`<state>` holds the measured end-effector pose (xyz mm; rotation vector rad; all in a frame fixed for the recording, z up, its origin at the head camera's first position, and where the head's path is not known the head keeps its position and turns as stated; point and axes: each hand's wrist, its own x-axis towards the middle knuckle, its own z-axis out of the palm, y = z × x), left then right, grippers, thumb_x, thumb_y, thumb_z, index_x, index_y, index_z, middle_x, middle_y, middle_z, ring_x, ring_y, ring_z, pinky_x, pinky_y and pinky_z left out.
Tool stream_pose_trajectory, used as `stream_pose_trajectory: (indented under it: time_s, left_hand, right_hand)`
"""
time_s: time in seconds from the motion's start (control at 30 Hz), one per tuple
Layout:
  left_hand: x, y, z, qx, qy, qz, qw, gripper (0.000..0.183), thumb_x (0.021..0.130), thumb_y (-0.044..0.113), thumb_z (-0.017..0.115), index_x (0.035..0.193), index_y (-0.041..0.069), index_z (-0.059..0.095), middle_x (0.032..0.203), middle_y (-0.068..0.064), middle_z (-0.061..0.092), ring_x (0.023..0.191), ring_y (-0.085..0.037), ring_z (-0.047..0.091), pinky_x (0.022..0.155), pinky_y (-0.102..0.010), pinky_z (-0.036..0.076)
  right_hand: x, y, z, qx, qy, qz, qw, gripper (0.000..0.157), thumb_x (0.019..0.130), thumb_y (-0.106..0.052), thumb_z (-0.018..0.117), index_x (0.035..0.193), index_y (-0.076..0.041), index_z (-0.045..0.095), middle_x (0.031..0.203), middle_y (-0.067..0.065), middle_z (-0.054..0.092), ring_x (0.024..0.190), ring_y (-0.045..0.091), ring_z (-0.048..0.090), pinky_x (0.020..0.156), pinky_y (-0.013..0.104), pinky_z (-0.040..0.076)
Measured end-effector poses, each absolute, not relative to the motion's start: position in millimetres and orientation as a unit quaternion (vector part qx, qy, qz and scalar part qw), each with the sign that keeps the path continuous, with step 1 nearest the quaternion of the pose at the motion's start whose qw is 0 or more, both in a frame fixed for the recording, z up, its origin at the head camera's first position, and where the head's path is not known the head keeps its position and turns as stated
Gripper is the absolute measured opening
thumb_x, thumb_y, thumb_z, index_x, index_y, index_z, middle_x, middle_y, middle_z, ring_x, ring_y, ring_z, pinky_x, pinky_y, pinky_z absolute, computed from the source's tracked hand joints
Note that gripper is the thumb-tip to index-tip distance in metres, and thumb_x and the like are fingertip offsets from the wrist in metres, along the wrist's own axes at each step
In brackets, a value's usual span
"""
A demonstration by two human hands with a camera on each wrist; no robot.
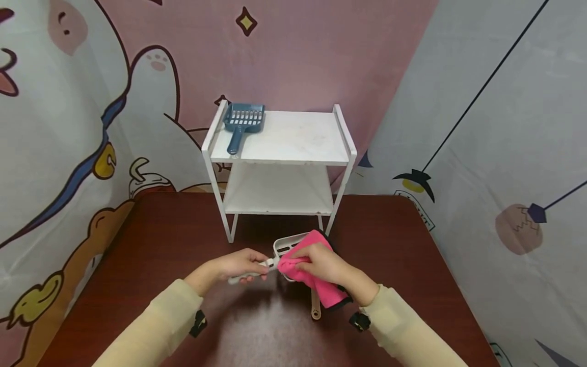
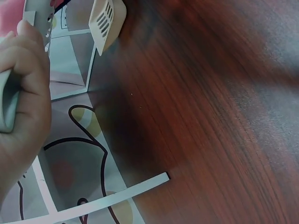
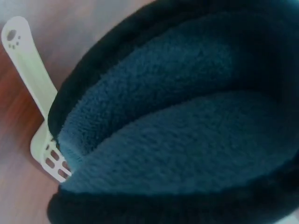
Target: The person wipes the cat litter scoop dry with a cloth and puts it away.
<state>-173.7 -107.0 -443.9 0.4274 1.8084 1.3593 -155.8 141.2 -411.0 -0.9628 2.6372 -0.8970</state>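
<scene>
My left hand (image 1: 240,262) grips the handle of a white slotted litter scoop (image 1: 270,263), which is held above the table. The pale handle also shows inside the curled fingers in the left wrist view. A pink cloth (image 1: 327,293) is pinched in my right hand (image 1: 323,262) and lies against the scoop's head, covering part of it. The cloth's grey, fluffy underside and black edge fill much of the right wrist view. Below the cloth, a beige litter scoop (image 3: 30,56) rests on the table, its head partly hidden.
A white two-tier rack (image 1: 300,137) stands at the table's back. On its top shelf, at the left, lies a blue litter scoop (image 1: 244,122). Printed cartoon fabric (image 1: 321,51) hangs behind the dark brown table (image 1: 390,239).
</scene>
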Motion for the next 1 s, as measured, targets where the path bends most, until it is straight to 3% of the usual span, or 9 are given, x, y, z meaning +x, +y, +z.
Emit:
stream_pose_trajectory:
  time_s: [0.27,0.43,0.8,1.0]
  left_hand:
    - [-175,-108,-443,0.184,0.721,0.535,0.401,0.023,0.092,0.009,0.056,0.11,-0.004,0.06,0.073,0.002,0.06,0.046,-0.003,0.039,0.042,-0.018,0.032]
    - [-174,-109,-443,0.189,0.717,0.537,0.402,0.027,0.092,0.011,0.057,0.114,-0.005,0.059,0.073,0.002,0.059,0.047,-0.003,0.039,0.041,-0.017,0.032]
    - [-172,-106,-447,0.191,0.715,0.534,0.409,0.023,0.092,0.009,0.056,0.111,-0.004,0.06,0.071,0.006,0.059,0.046,-0.002,0.038,0.041,-0.016,0.031]
    - [-172,-103,-445,0.188,0.711,0.542,0.407,0.026,0.092,0.01,0.057,0.113,-0.005,0.059,0.071,0.006,0.06,0.046,-0.002,0.038,0.04,-0.016,0.031]
  right_hand:
    - [-152,136,-419,-0.336,0.89,-0.28,0.127,0.016,0.086,-0.008,0.065,0.1,-0.009,0.074,0.089,0.001,0.072,0.074,0.0,0.053,0.065,0.014,0.045]
    - [-152,135,-420,-0.345,0.904,-0.226,0.115,0.011,0.084,-0.006,0.065,0.088,-0.011,0.074,0.076,-0.003,0.066,0.065,0.0,0.044,0.059,0.014,0.039]
    - [-154,163,-419,-0.317,0.934,-0.136,0.089,0.019,0.078,0.002,0.064,0.075,-0.015,0.07,0.068,-0.008,0.06,0.061,0.005,0.039,0.056,0.019,0.034]
    - [-153,174,-411,-0.283,0.949,-0.119,0.074,0.019,0.079,-0.003,0.066,0.078,-0.021,0.072,0.071,-0.01,0.063,0.064,0.005,0.046,0.056,0.022,0.04]
